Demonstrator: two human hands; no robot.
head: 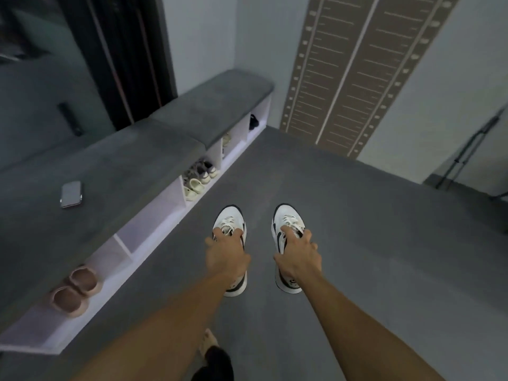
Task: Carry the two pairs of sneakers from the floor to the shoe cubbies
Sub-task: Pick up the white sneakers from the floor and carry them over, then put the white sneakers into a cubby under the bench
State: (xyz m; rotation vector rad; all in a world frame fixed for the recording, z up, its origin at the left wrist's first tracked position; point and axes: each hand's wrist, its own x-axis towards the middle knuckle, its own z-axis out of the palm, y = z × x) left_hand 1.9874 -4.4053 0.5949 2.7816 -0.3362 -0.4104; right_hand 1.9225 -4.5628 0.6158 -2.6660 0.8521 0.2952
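Observation:
Each of my hands grips one white sneaker with black trim, toes pointing away from me, above the grey floor. My left hand (226,255) is closed over the laces and tongue of the left sneaker (230,218). My right hand (298,255) clasps the right sneaker (286,220) the same way. The shoe cubbies (154,215) run along the left under a grey cushioned bench (115,163); the two compartments nearest the sneakers look bare inside. I cannot see a second pair of sneakers on the floor.
Tan slippers (75,290) sit in the near cubby. Grey sneakers and cream clogs (198,176) fill a farther one, with more shoes beyond. A phone (71,193) lies on the bench. A dark metal stand (467,155) leans at the right wall. My foot (209,342) shows below.

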